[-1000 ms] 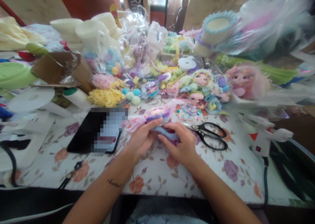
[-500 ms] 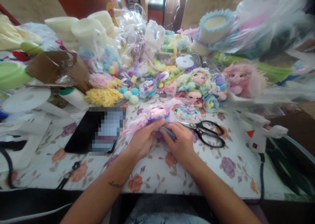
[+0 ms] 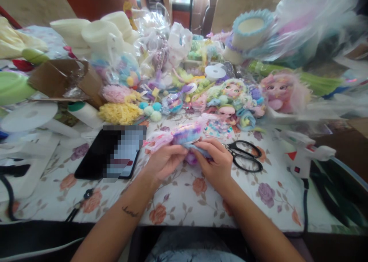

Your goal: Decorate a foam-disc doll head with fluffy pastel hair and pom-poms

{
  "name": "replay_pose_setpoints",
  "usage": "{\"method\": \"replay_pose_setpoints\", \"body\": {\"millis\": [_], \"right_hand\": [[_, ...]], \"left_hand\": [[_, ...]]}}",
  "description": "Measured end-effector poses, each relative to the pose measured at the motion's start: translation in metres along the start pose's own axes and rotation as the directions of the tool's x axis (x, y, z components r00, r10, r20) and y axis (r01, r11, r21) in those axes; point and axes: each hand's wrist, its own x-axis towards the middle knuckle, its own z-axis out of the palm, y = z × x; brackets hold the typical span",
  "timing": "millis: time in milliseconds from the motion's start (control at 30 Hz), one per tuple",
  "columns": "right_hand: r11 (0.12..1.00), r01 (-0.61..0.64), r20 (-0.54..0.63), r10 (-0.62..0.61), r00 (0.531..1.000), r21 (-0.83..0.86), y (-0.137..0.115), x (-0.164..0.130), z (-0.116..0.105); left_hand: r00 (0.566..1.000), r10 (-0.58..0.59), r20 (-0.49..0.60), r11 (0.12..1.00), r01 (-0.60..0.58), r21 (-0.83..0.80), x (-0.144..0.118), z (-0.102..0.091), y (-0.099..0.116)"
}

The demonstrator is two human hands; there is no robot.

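At the far left a white spool (image 3: 28,116) and a green dish (image 3: 13,87) run off the frame edge, and a black cable (image 3: 10,198) loops out of sight. A phone (image 3: 110,152) lies flat on the floral surface (image 3: 184,204); its screen cannot be read. Just right of it, the left hand (image 3: 163,162) is clenched around one end of a fluffy purple-and-pink doll (image 3: 184,135), whose face is hidden and whose pink hair trails toward the phone. The right hand (image 3: 217,164) grasps the doll's other end, pinching a blue strand; its fingers cover the lower body. Black scissors (image 3: 244,156) lie touching the right hand's far side. Beyond, a blurred heap of dolls (image 3: 232,97) and bags crowds the back. A white glue gun (image 3: 304,154) stands near the right edge. Bare cloth lies open near the person's forearms.
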Motion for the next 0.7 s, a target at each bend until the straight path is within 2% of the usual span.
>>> {"method": "replay_pose_setpoints", "body": {"millis": [233, 467, 700], "right_hand": [[1.0, 0.017, -0.044, -0.017, 0.999, -0.005, -0.0003, -0.0015, -0.001], [0.997, -0.071, -0.005, 0.071, 0.997, 0.008, -0.0029, -0.0021, -0.0014], [0.983, -0.169, 0.045, 0.166, 0.985, 0.071, -0.0024, -0.0003, -0.0017]], "left_hand": [[0.99, 0.058, 0.127, 0.998, -0.061, 0.018, 0.0006, -0.0004, -0.002], [1.0, 0.005, 0.024, 0.994, -0.007, 0.108, -0.0007, 0.0008, -0.0025], [0.998, 0.055, -0.001, 0.983, -0.054, 0.176, 0.0001, -0.0001, -0.0028]]}}
